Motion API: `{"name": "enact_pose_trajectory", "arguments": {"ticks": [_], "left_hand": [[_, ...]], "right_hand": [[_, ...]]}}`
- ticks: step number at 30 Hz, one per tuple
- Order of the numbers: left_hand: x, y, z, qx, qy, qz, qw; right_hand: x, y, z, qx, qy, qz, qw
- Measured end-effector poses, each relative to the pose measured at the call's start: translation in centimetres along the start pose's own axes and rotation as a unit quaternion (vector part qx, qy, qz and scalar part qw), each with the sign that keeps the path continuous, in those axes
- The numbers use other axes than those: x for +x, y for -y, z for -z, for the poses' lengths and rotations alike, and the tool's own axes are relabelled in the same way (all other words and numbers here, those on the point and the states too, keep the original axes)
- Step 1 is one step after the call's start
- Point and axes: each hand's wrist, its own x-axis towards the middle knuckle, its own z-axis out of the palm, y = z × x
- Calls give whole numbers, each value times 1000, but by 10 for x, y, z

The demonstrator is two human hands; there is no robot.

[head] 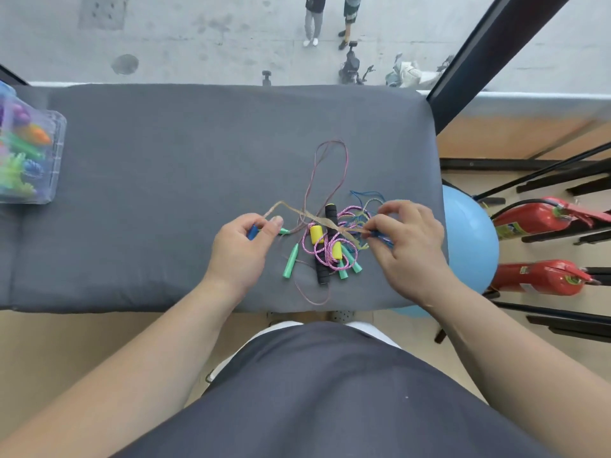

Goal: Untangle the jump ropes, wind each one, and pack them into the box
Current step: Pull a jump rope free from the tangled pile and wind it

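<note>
The rope tangle [330,239] sits on the grey table [198,153]. The clear box [29,153] is way off to the tangle's left. My left hand [241,249] is just left of the tangle, fingers curled round a blue handle [253,232]. My right hand [406,246] touches the tangle's right side, pinching a blue piece [377,233]. A blurry tan rope [297,211] is stretched between my hands, over the tangle.
</note>
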Motion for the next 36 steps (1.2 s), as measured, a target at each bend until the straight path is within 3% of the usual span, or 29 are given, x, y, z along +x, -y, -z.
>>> {"name": "enact_pose_trajectory", "arguments": {"ticks": [5,9,11,13,16,18,23,27,29,32,34,36], "left_hand": [[-7,-33,36,48,95,-235,966],[-11,-57,60,0,169,-325,930],[-11,-63,66,-38,206,-313,926],[-10,-63,69,-69,220,-272,934],[-3,-59,71,-99,186,-188,959],[2,-56,73,-139,142,-140,970],[13,-33,87,-212,-7,-23,977],[24,-8,101,-167,-57,30,984],[31,11,106,-93,-38,70,993],[36,37,112,34,65,112,991],[32,46,112,121,127,69,982],[25,36,105,113,177,-7,978]], "right_hand": [[28,10,6,-109,-114,19,987],[60,27,-1,-30,-132,-10,991],[75,44,-10,54,-37,-51,997],[84,63,-23,72,100,-20,992],[79,86,-49,121,314,56,940],[68,89,-66,118,373,55,919],[44,75,-84,109,370,15,923],[43,74,-76,151,348,-5,925],[47,81,-69,178,322,6,930],[51,99,-59,177,304,51,935],[52,116,-53,159,294,103,937],[51,130,-53,141,283,160,935]]}}
